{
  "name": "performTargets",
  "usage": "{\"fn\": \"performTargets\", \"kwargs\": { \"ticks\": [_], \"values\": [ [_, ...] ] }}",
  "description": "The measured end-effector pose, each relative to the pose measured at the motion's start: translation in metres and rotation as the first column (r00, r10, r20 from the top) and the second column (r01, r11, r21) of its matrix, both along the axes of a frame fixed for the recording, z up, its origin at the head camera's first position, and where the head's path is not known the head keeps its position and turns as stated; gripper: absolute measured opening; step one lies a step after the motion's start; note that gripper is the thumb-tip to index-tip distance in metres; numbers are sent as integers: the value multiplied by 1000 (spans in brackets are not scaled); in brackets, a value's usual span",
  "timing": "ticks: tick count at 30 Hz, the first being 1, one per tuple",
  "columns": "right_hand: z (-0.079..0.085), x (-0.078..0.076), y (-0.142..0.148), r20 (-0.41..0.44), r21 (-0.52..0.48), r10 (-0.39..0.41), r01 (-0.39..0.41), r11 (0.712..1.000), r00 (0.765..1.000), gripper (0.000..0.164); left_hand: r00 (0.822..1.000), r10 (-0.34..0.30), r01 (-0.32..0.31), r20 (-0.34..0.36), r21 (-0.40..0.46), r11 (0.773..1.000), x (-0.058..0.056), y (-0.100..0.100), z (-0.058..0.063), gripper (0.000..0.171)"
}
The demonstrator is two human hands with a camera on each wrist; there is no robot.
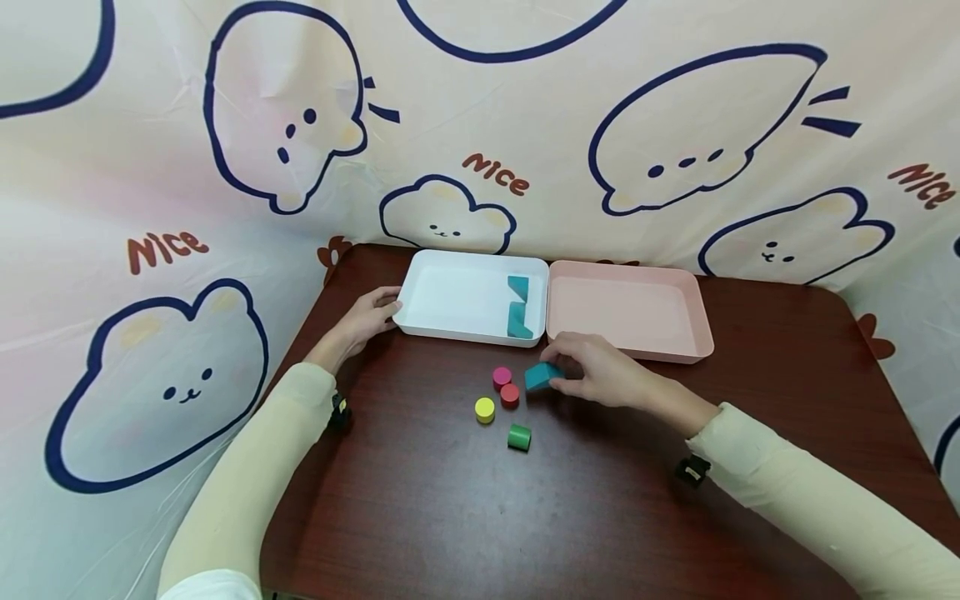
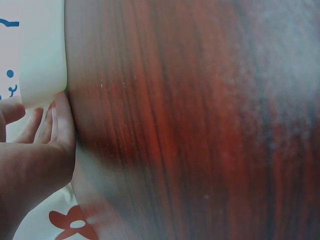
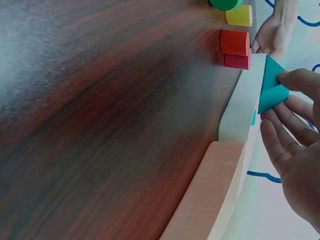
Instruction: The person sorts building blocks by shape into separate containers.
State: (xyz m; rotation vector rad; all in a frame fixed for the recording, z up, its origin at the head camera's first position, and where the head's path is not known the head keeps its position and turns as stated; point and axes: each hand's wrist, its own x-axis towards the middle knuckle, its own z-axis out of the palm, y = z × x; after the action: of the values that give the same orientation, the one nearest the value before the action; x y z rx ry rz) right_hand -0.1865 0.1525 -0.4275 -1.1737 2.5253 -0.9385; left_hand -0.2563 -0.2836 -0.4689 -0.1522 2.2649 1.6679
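My right hand (image 1: 603, 373) pinches a teal wedge-shaped block (image 1: 542, 377) between thumb and fingers, in front of the trays. In the right wrist view the block (image 3: 273, 86) shows two sloping faces, held just off the fingertips' side. At the white tray (image 1: 465, 260), my left hand (image 1: 365, 318) grips the left end; in the left wrist view its thumb and fingers lie about the tray's corner. Two more teal blocks (image 1: 518, 320) lie inside that tray, near its right end. Beside the held block are a pink cylinder (image 1: 502, 378) and a red cylinder (image 1: 510, 396).
A yellow cylinder (image 1: 484, 410) stands nearer the front, and a green cylinder (image 1: 519, 437) lies on its side. The pink tray (image 1: 630, 308) adjoins the white one on the right. Behind the dark wooden table (image 1: 450, 517) hangs a printed cloth (image 1: 555, 108).
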Motion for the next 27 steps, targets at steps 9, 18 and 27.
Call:
{"fn": "performTargets", "kwargs": {
  "ticks": [9,18,27],
  "values": [
    [3,-9,-7,-60,-60,11,-14,998,998,30,1000,-4,4,3,6,1000,1,2,2,55],
    [4,-23,-21,-92,-63,-17,11,998,996,28,1000,1,-1,8,1,1000,1,1,2,55],
    [10,-37,-34,-133,-43,-33,27,999,991,31,1000,4,-4,11,-3,1000,3,2,4,56]
  ]
}}
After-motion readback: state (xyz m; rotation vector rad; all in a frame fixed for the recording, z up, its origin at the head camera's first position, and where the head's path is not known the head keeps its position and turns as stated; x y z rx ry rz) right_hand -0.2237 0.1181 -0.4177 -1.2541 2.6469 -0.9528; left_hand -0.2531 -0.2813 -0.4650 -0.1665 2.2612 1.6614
